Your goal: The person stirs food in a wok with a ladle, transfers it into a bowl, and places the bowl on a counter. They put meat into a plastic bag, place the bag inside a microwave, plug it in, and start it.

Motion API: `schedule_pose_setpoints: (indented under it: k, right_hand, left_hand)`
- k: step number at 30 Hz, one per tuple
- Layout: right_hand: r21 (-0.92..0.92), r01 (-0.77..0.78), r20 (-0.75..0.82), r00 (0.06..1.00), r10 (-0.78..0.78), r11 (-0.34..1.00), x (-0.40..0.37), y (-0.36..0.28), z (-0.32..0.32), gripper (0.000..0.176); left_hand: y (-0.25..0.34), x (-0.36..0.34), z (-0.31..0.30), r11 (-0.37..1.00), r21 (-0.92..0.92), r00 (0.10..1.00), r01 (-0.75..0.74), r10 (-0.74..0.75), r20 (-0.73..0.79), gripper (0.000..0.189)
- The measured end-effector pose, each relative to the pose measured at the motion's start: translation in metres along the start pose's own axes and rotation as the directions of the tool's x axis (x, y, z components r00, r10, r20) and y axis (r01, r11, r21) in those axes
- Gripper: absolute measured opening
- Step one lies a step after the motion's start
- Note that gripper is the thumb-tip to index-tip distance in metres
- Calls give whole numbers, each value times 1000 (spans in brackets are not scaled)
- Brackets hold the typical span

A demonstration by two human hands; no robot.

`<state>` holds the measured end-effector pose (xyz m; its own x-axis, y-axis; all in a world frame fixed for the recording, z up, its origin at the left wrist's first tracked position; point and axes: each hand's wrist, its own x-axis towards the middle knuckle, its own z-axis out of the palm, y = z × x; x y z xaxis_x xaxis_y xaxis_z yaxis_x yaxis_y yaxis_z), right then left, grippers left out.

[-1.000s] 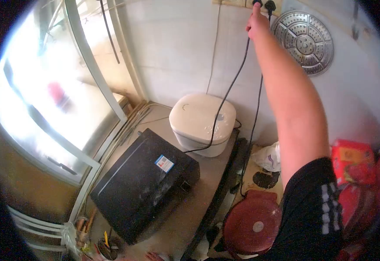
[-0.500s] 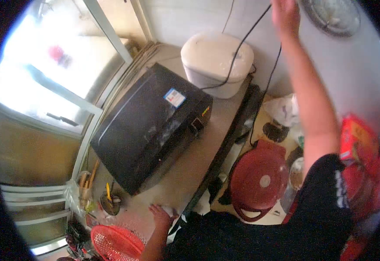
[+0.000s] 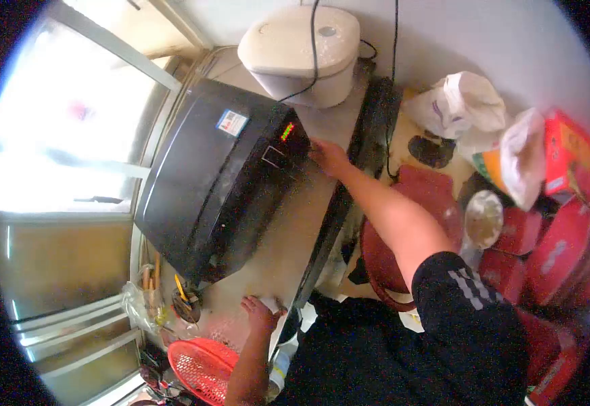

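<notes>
A large black appliance (image 3: 200, 176) with a white-and-blue label (image 3: 232, 123) stands on the counter (image 3: 295, 230), its small display lit. My right hand (image 3: 327, 158) reaches to the appliance's right front corner, just beside the display; its fingertips are partly hidden against the dark casing. My left hand (image 3: 260, 314) rests near the counter's front edge, with fingers apart and a whitish thing beside it, below the appliance. A black cord (image 3: 314, 54) runs down behind the appliance.
A cream lidded container (image 3: 301, 47) stands behind the appliance. Right of the counter are a dark red electric pan (image 3: 403, 237), white bags (image 3: 467, 101) and red boxes (image 3: 572, 155). A red basket (image 3: 203, 369) is near my left forearm. Windows line the left side.
My right hand has come down from the wall by the cord to the appliance's front corner. The display is now lit more brightly. My left hand stays on the counter. The view has shifted.
</notes>
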<state>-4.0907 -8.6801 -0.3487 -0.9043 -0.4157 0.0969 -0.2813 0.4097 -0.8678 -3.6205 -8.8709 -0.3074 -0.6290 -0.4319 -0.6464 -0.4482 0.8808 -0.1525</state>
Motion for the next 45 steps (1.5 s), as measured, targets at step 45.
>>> schedule_pose_setpoints:
  k: [45]
  right_hand:
    - [-15,46,-148,988,-48,999,6,-27,-9,31]
  left_hand:
    - [6,-5,-15,999,-26,1000,20,-19,10,125]
